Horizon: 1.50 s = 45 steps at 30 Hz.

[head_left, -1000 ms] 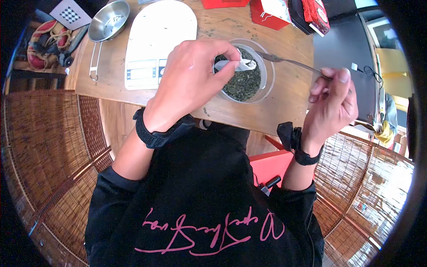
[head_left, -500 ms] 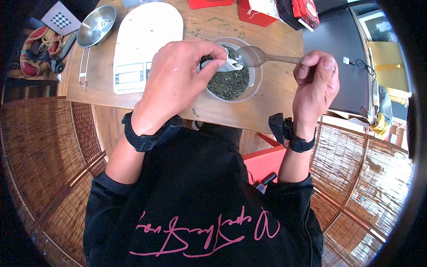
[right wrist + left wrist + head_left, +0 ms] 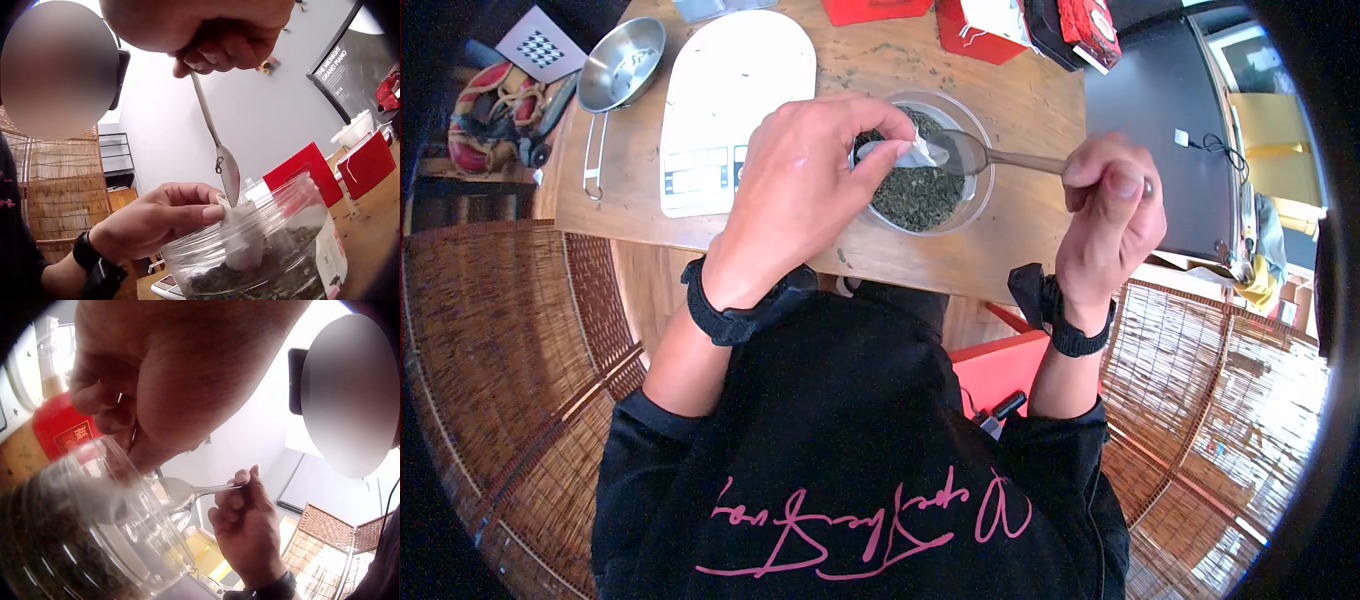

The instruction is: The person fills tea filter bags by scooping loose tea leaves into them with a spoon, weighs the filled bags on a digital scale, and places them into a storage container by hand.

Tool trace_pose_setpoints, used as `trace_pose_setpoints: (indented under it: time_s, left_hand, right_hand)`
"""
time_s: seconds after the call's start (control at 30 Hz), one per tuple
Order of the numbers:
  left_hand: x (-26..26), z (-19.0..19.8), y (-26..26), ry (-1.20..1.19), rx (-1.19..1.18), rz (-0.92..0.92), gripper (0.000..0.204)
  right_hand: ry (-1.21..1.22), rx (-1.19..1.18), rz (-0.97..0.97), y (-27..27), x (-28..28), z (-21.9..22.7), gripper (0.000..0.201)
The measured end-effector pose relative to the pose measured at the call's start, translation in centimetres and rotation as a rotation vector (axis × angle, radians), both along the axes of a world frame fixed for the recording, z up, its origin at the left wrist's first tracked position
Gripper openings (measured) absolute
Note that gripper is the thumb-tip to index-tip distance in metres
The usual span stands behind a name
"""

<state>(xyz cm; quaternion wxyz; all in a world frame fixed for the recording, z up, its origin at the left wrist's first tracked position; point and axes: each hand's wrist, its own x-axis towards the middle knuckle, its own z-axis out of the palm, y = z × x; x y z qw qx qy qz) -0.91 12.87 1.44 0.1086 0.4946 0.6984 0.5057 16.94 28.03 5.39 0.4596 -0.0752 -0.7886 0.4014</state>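
A clear plastic jar (image 3: 980, 205) of dried dark-green tea leaves (image 3: 915, 200) stands near the table's front edge. Over its mouth, my left hand (image 3: 800, 165) pinches a small white tea bag (image 3: 918, 154) between thumb and forefinger. The bag hangs down inside the jar in the right wrist view. My right hand (image 3: 1115, 205) grips the handle of a metal spoon (image 3: 1025, 160) from the right. In the right wrist view, the spoon's bowl (image 3: 230, 178) points down with its tip right at the bag's top, and a bit of leaf clings to its edge.
Left of the jar lies a white kitchen scale (image 3: 745, 90), partly behind the left hand. A steel long-handled pan (image 3: 620, 65) with some leaf bits sits farther left. Red boxes (image 3: 985, 30) and a red packet (image 3: 1087, 30) stand at the back. Loose leaves dot the wooden table (image 3: 1040, 230).
The spoon has come left and down from beside the jar to the tea bag's mouth, turning so its bowl shows. My left hand keeps pinching the bag over the jar.
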Motion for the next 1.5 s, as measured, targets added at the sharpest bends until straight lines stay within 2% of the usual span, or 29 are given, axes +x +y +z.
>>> trace_pose_setpoints:
  time_s: [0.17,0.3,0.37,0.4,0.43,0.5,0.57,0.67,0.7,0.77,0.83,0.9,0.97,1.03,1.07,1.17,1.23,1.5]
  left_hand:
    - [0.0,-0.1,0.0,-0.024,0.004,-0.008,0.013]
    - [0.2,0.0,0.1,-0.047,0.002,0.001,0.013]
    - [0.2,0.2,0.0,-0.045,-0.026,-0.005,0.013]
    - [0.3,0.2,-0.1,-0.068,-0.032,0.008,0.012]
    - [0.3,0.2,-0.2,-0.093,-0.038,0.021,0.011]
    - [0.3,0.3,-0.4,-0.132,-0.053,0.033,0.011]
    - [0.7,0.3,-0.6,-0.178,-0.071,0.043,0.011]
    - [0.8,-0.3,-0.5,-0.255,0.016,0.075,0.008]
    - [1.0,-0.1,-0.5,-0.249,0.015,0.066,0.008]
    - [1.5,0.2,-0.8,-0.269,-0.054,0.116,0.009]
    - [1.8,0.0,-0.9,-0.268,-0.035,0.115,0.009]
    - [2.1,0.1,-1.1,-0.264,-0.010,0.115,0.010]
    - [2.5,0.2,-1.4,-0.298,-0.010,0.125,0.010]
    - [2.8,0.0,-1.7,-0.309,0.015,0.118,0.009]
    - [2.9,-0.2,-1.7,-0.320,0.036,0.114,0.009]
    - [3.1,-0.5,-2.1,-0.319,0.069,0.103,0.008]
    - [3.2,-0.5,-2.2,-0.326,0.088,0.101,0.008]
    - [2.3,-2.3,-2.9,-0.265,0.162,0.095,0.008]
  right_hand:
    - [0.068,-0.018,-0.035,0.4,0.5,0.5,0.035]
    - [0.002,0.064,-0.012,-0.4,0.2,1.1,0.034]
    - [-0.122,0.122,0.039,-0.5,0.0,0.8,0.034]
    - [-0.082,0.143,0.056,-0.3,0.1,0.6,0.032]
    - [-0.072,0.135,0.046,-0.5,0.2,0.6,0.032]
    - [0.071,-0.077,-0.078,-0.9,0.6,1.1,0.030]
    - [0.075,-0.118,-0.133,-0.8,1.2,1.0,0.027]
    - [-0.136,0.138,-0.142,0.3,1.2,-0.3,0.020]
    - [-0.131,0.138,-0.151,0.3,1.2,-0.5,0.020]
    - [-0.349,0.191,-0.190,-0.3,0.9,-1.2,0.016]
    - [-0.343,0.182,-0.181,-0.7,0.9,-2.7,0.015]
    - [-0.384,0.001,-0.133,-1.6,1.1,-3.4,0.017]
    - [-0.368,-0.033,-0.119,-2.2,1.2,-4.3,0.020]
    - [-0.356,-0.253,-0.107,-2.9,1.4,-4.4,0.022]
    - [-0.363,-0.241,-0.113,-3.1,1.6,-4.7,0.022]
    - [-0.311,-0.324,-0.137,-3.7,1.7,-5.4,0.029]
    - [-0.189,-0.528,-0.179,-4.2,1.7,-5.5,0.028]
    - [-0.080,-0.615,-0.267,-4.4,2.7,-5.6,0.033]
